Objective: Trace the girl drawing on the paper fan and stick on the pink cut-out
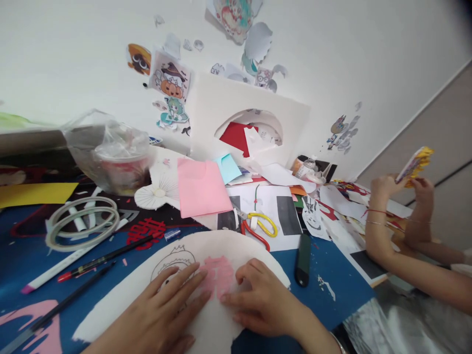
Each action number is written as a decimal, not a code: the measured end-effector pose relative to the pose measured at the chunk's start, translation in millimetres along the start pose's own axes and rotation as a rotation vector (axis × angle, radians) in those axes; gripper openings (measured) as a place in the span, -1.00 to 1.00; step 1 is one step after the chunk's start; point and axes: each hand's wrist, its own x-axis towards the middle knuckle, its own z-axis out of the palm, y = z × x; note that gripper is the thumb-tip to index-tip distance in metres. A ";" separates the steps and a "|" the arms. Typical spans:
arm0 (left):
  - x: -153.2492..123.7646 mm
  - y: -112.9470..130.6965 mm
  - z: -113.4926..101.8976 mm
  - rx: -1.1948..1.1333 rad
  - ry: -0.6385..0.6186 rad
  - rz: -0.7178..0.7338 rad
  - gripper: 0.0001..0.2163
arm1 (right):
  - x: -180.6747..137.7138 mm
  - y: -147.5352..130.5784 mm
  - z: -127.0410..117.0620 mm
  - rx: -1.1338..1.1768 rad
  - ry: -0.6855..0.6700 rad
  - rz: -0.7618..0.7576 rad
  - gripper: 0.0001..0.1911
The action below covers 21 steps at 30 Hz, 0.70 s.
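Observation:
A large rounded piece of white paper (121, 290) lies in front of me, with a black line drawing of a crowned figure (176, 258) on it. Beside the drawing is a pink paper cutout (218, 276), flat on the white paper. My left hand (162, 307) rests flat across the drawing, fingers stretched out, fingertips at the cutout's left and lower edge. On the other side, my right hand (263, 300) has bent, parted fingers, with the thumb and fingertips touching the cutout's right edge. Its palm holds nothing. Both hands partly cover the white paper.
Scissors (260, 228) with red and yellow handles lie beyond the paper; a dark green utility knife (303, 260) is right. Tape rolls (83, 221), pens (106, 255) and a bagged cup (123, 164) stand left. At right, another person's hands (403, 189) hold a yellow-edged item.

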 end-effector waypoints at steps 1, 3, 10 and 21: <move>-0.4 0.3 1.3 -0.015 0.010 -0.008 -0.62 | -0.1 0.5 -0.6 0.018 0.006 0.002 -0.66; -1.3 0.1 3.2 -0.031 0.018 -0.006 -0.62 | 0.4 1.7 -2.3 0.046 0.011 0.028 -0.62; -4.5 2.5 3.3 -0.070 -0.022 -0.051 -0.57 | 5.8 7.1 -3.5 -0.093 0.002 0.259 -0.51; -20.1 2.5 -14.6 0.139 0.032 0.019 -0.42 | -8.7 -6.6 -0.5 -0.169 0.314 0.151 -0.68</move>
